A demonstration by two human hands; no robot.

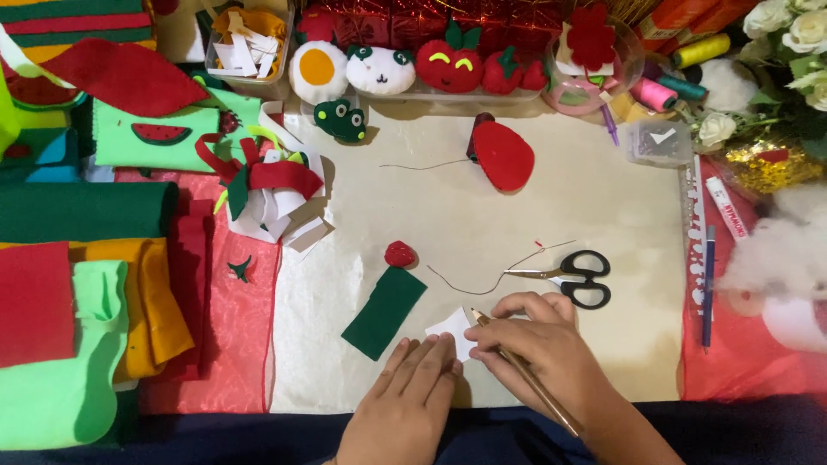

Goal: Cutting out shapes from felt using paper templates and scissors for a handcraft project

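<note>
My left hand (405, 396) lies flat at the bottom middle, fingers pressing the lower edge of a small white paper piece (454, 329). My right hand (538, 344) grips a wooden pencil (530, 377), its tip resting on that paper. Just left of the paper lies a dark green felt strip (384, 312), with a small red felt berry (400, 254) at its upper end. Black-handled scissors (575, 277) rest just above my right hand, beside a curl of dark thread (482, 280).
Felt sheets in green, red and orange are stacked at the left (86, 293). Felt scraps (267, 194) lie at upper left. A red felt strawberry (502, 155), stuffed felt toys (379, 71) and thread spools (663, 90) sit along the back. A ruler and pens (706, 250) lie at right.
</note>
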